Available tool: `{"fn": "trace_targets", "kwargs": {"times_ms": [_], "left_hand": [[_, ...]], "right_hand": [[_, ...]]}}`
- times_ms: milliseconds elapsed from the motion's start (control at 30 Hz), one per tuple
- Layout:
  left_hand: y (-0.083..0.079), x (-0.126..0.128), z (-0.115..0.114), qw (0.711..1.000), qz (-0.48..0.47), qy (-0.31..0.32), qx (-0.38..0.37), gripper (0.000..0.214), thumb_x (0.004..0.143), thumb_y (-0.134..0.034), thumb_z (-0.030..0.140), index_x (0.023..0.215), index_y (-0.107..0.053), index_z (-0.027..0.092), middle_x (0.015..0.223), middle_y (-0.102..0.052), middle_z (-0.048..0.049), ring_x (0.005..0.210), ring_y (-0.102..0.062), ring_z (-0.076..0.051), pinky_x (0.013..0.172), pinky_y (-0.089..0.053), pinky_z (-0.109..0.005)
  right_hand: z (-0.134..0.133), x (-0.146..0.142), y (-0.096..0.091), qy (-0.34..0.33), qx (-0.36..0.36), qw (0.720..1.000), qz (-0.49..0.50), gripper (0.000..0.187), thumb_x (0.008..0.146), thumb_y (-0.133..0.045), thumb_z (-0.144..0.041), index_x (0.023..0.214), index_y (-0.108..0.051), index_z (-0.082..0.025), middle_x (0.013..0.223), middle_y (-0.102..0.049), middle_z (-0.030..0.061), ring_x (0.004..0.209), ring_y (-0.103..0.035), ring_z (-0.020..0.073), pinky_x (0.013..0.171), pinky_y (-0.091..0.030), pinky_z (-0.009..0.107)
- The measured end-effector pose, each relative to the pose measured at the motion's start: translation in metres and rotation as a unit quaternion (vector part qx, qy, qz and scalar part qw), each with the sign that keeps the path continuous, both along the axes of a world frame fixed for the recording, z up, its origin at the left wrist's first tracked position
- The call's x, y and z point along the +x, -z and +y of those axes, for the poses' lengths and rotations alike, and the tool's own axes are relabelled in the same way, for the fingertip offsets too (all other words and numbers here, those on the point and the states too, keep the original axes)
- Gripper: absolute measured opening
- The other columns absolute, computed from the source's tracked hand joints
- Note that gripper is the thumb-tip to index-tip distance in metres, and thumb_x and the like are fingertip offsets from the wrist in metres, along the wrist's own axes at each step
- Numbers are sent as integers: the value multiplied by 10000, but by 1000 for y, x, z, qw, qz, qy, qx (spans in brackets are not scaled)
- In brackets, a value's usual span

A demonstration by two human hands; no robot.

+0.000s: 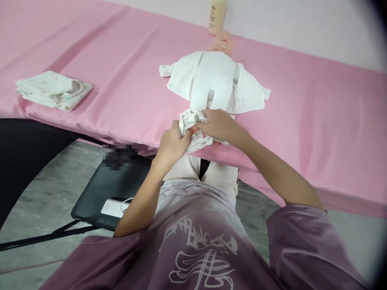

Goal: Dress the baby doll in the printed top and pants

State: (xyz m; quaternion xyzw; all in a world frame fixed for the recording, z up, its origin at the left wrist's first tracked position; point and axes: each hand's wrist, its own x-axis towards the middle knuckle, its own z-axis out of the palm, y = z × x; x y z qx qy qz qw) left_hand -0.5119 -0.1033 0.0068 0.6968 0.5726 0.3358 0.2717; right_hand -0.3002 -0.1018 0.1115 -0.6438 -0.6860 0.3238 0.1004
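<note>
Both hands pinched closed on the patterned white cloth, left hand and right hand gripping its bunched edge at the near side of the pink sheet, right at the foot of the doll in the white garment. Fingers partly hidden, so exact finger placement's hard to call. Folded cloth well apart, off to the left; bottle just beyond the doll's head.

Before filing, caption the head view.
Left hand and right hand hold bunched printed cloth at the leg end of a doll on pink sheeting.
</note>
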Motion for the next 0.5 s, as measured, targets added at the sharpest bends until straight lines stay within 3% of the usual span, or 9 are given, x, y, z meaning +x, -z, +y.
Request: {"fn": "trace_targets", "kwargs": {"times_ms": [100, 200, 400, 500], "left_hand": [[-4, -1, -3, 999, 47, 27, -7, 199, 1119, -690, 429, 1013, -596, 288, 901, -780, -130, 981, -809, -452, 1032, -630, -556], [-9, -1, -2, 997, 44, 59, -1, 222, 1119, -647, 393, 932, -601, 283, 831, -762, -97, 923, -801, -402, 1090, -635, -548], [-19, 0, 6, 994, 5, 103, -27, 291, 1085, -619, 303, 802, -562, 273, 753, -715, -35, 768, -691, -290, 919, -618, -428], [-20, 1, 6, 993, -4, 111, -35, 287, 1073, -610, 271, 791, -555, 265, 761, -699, -26, 761, -657, -269, 917, -595, -415]], "right_hand": [[2, -2, 7, -16, 42, 998, -50, 163, 1121, -716, -374, 1124, -748, -214, 1008, -885, 118, 938, -808, 327, 821, -533, 398], [3, -5, 13, -23, 53, 994, -88, 224, 1142, -691, -388, 1202, -762, -184, 1071, -882, 161, 1054, -815, 369, 887, -559, 419], [-3, -11, 16, 11, 56, 983, -175, 491, 1181, -689, -427, 1523, -660, -75, 1220, -854, 262, 1168, -818, 466, 971, -610, 492], [-6, -12, 19, 0, 69, 981, -183, 508, 1194, -659, -418, 1547, -655, -53, 1243, -843, 297, 1203, -814, 494, 1005, -617, 525]]}}
